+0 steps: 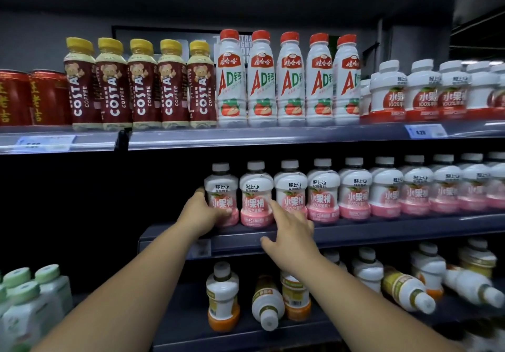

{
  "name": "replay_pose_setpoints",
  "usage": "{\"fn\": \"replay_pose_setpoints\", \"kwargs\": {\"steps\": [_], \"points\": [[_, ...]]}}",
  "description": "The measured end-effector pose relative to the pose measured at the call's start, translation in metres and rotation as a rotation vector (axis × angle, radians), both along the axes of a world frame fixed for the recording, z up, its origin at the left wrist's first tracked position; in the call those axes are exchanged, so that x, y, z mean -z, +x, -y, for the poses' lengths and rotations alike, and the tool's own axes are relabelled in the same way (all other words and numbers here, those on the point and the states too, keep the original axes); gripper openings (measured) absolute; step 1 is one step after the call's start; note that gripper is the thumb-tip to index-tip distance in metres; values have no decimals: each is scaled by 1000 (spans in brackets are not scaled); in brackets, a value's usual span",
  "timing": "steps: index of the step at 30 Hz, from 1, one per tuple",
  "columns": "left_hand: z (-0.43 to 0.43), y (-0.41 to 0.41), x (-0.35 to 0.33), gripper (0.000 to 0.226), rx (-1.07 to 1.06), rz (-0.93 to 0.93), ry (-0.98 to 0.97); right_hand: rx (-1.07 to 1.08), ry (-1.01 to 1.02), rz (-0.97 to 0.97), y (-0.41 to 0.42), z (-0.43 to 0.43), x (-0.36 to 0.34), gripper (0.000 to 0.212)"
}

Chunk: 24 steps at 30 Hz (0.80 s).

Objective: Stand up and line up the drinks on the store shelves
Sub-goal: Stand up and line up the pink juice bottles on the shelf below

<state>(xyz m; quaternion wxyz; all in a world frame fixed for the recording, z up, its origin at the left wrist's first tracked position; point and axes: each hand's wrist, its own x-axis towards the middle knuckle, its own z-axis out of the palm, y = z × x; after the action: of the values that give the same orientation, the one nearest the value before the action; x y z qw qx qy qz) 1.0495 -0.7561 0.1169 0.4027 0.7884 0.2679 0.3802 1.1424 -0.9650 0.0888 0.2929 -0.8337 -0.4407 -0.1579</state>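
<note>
Head-camera view is filled by 3 tiers of a drinks display. On the top shelf (246, 135) everything is seen upright and in line: red cans (30, 97) at the far left, 5 Costa coffee bottles (142, 89), 5 red-capped AD bottles (289, 80), then short white bottles with red bases (420, 91). No work appears to be left there.

On the middle shelf (355, 231) a row of pink-based bottles (355, 190) is stood upright, running from the centre to the right edge. The leftmost pink bottle (222, 195) is gripped around its lower body by the left hand (200, 215), with the thumb across the front label. The right hand (293, 231) is spread loosely with nothing held, its index finger touching the low front of the third bottle in the row. This tier is judged nearly done, with only the left end being squared up.

The bottom shelf (246, 335) is where most of the task is judged to remain. One orange-based bottle (222, 297) stands upright, but a bottle beside it (266, 305) is lying with its cap toward the camera, and further tipped bottles (410, 291) are seen to the right. Green-capped bottles (30, 297) stand at the lower left.

All bottles are capped; contents cannot be judged through the opaque walls.
</note>
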Motion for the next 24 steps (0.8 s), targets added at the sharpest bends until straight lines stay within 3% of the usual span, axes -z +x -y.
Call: {"fn": "replay_pose_setpoints", "kwargs": {"steps": [12, 24], "points": [[-9, -10, 0, 57, 183, 31, -54, 13, -51, 5, -1, -8, 4, 92], [9, -22, 2, 51, 38, -76, 171, -16, -46, 17, 4, -11, 8, 96]]}}
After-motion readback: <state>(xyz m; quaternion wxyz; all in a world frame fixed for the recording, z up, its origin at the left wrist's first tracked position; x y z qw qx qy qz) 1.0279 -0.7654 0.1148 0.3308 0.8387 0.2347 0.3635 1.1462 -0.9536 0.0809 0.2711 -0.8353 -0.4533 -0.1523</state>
